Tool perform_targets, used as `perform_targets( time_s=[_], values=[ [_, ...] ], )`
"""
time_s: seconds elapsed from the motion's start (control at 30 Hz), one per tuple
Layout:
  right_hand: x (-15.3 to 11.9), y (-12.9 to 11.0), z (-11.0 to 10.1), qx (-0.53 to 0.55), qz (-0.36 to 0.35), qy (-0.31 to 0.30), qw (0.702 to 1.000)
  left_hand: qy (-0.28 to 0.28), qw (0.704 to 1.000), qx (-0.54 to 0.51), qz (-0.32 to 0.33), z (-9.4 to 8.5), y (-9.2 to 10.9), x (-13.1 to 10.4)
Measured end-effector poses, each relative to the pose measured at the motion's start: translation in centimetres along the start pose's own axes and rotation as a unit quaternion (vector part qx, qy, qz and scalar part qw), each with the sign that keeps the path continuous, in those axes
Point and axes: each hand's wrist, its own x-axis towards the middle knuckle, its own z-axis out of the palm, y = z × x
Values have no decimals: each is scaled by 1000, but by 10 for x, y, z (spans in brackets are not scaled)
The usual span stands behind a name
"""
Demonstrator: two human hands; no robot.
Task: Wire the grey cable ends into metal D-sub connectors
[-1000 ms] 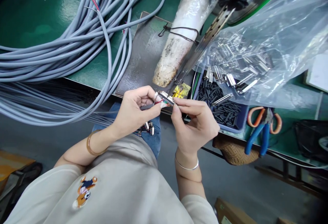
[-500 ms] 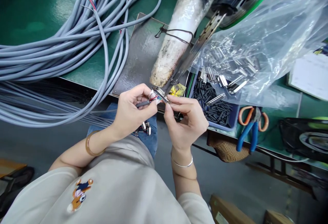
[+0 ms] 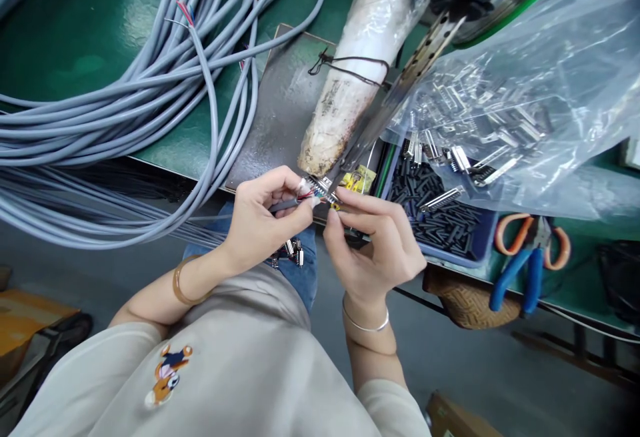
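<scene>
My left hand (image 3: 267, 213) pinches the end of a grey cable (image 3: 284, 205), where thin coloured wires fan out against a metal connector (image 3: 325, 187). Beside the connector's right end is my right hand (image 3: 377, 240), its thumb and index finger close together; whether anything small is between the fingertips cannot be made out. The tip of a long metal soldering tool (image 3: 370, 123) reaches down to the connector. Just above lies the wrapped white roll (image 3: 345, 90), and a small yellow piece (image 3: 360, 179) sits to the right. Several finished-looking connectors (image 3: 295, 250) hang over my lap.
Grey cables (image 3: 125, 103) cover the left of the green table (image 3: 65, 37). At right are a blue tray (image 3: 475, 250) of black sleeves, a plastic bag (image 3: 565, 77) with metal connectors, and pliers (image 3: 530, 263) beside orange-handled ones. A metal plate (image 3: 280, 97) lies under the roll.
The view has shifted, so the surroundings sit differently. The metal tool's tip now meets the connector area, and my right hand's fingertips have moved slightly off the connector's end.
</scene>
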Motion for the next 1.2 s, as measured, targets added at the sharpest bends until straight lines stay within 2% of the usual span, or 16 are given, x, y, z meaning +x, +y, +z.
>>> perform_targets(
  time_s=[0.13,0.27,0.37,0.5,0.57,0.77,1.2],
  values=[
    [-5,2,-1,-18,-14,2,1000,-32,999,-5,-23,-4,-4,-2],
    [-5,3,-1,46,52,20,997,-52,998,-27,-32,-5,-3,-5],
    [-6,1,0,63,70,24,995,-37,998,-31,-29,-2,-1,-7],
    [-9,-3,3,-9,16,34,999,-5,1000,0,-1,1,-2,-9],
    [-8,-4,4,-11,6,33,999,-2,1000,10,13,0,-3,-9],
    [-3,-1,3,71,49,29,996,-12,1000,6,4,-2,-1,-5],
    [2,4,6,47,44,12,998,9,998,39,43,-1,-9,-2]
  ],
)
